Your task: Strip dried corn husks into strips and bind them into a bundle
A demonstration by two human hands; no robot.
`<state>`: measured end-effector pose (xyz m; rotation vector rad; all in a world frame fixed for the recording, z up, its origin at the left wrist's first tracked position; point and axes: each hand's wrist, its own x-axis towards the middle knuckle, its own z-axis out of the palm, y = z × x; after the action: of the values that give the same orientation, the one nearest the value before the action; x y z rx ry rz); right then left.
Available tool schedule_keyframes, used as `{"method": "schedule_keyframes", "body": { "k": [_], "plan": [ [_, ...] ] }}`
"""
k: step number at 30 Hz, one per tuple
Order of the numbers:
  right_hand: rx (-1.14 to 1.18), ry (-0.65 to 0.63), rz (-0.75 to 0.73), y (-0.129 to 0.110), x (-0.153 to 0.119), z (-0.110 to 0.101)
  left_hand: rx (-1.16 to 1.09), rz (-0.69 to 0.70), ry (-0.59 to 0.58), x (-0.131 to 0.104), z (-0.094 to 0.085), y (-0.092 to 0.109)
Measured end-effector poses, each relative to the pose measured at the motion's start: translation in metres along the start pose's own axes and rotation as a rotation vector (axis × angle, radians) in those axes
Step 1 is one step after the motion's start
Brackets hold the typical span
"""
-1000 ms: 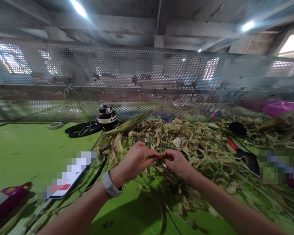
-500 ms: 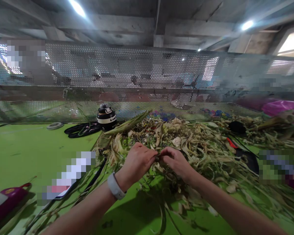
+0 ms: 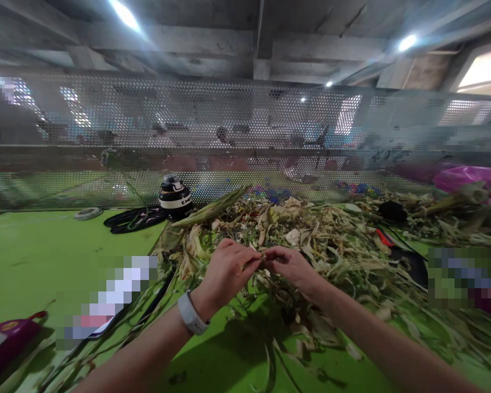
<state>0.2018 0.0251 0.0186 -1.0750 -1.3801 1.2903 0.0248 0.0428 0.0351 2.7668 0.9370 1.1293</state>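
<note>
My left hand (image 3: 229, 270), with a pale watch band (image 3: 191, 314) on its wrist, is closed in a pinch near the middle of the view. Facing it, my right hand (image 3: 292, 268) is pinched too, and the fingertips of both meet. Whatever small piece they grip is too tiny and too hidden to name. Under and behind them spreads a heap of dried leaves and husk strips (image 3: 335, 232). A long green-brown husk (image 3: 215, 207) lies slanted on the heap's far left side.
On the green table (image 3: 28, 251) a black-and-white bottle (image 3: 175, 197) stands beside a black cord loop (image 3: 133, 220) and a tape roll (image 3: 88, 213). A blurred-out flat object lies left, a purple item (image 3: 14, 344) at the corner. Behind runs a perforated metal screen (image 3: 213, 120).
My right fingers have straightened and closed in against my left fingertips. The whole view has shifted slightly; the heap looks the same.
</note>
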Motion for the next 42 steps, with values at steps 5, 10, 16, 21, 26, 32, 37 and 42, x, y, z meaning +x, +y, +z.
{"method": "schedule_keyframes", "body": {
  "k": [5,10,16,21,26,32,37,42],
  "plan": [
    [-0.083,0.109,-0.01,-0.005,0.0,-0.003,-0.011,-0.007,0.025,0.0,0.0,-0.001],
    [-0.108,0.061,0.0,-0.012,-0.003,-0.004,-0.024,-0.025,0.036,0.0,0.001,-0.002],
    [-0.147,0.011,-0.041,-0.007,-0.002,-0.002,-0.024,-0.05,0.001,0.0,0.002,0.0],
    [-0.256,0.056,-0.094,-0.011,-0.002,-0.008,-0.04,-0.082,0.01,0.001,0.0,-0.001],
    [-0.286,-0.017,-0.12,-0.016,-0.006,-0.007,-0.051,-0.074,0.005,0.001,0.001,-0.002],
    [-0.394,0.122,-0.289,-0.01,0.001,-0.01,-0.106,-0.087,0.031,0.002,-0.003,-0.006],
    [-0.359,0.287,-0.234,-0.017,0.008,-0.028,-0.314,-0.287,0.03,0.01,-0.013,-0.024],
    [-0.179,0.294,-0.138,-0.021,0.007,-0.029,-0.86,-0.701,-0.092,0.012,-0.013,-0.031]
  ]
}}
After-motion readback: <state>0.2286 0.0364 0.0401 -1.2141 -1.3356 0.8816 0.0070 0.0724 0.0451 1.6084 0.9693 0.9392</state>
